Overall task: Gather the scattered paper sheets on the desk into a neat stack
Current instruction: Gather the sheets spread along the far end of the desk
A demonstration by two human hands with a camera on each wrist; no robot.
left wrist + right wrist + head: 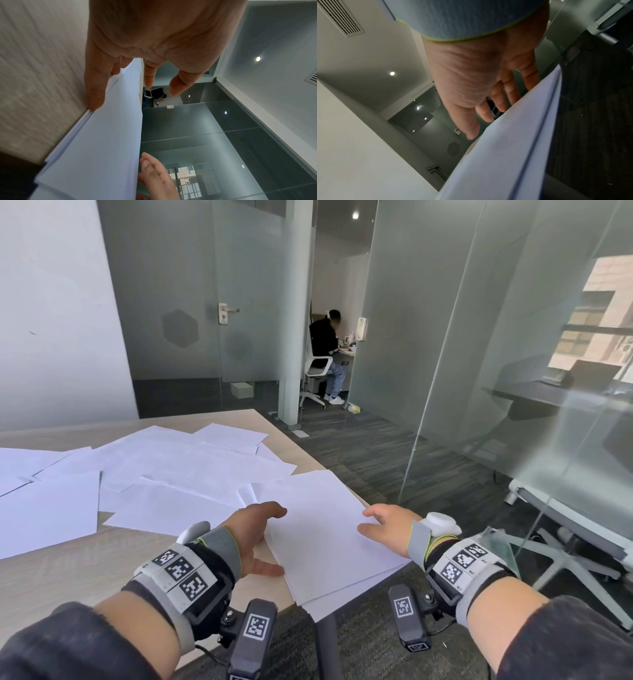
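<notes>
Paper stack (329, 539) sits at the right front corner of the tabletop (68, 583), its near corner overhanging the edge, sheets slightly offset. Left hand (255, 537) against the stack's left edge, fingers spread and straight, little finger touching the sheet edges. Right hand (385, 527) on the stack's right edge, fingers extended and relaxed, nothing gripped. Loose sheets (178, 470) lie overlapped left of and behind the stack. Office chair (568, 525) right of the stack.
</notes>
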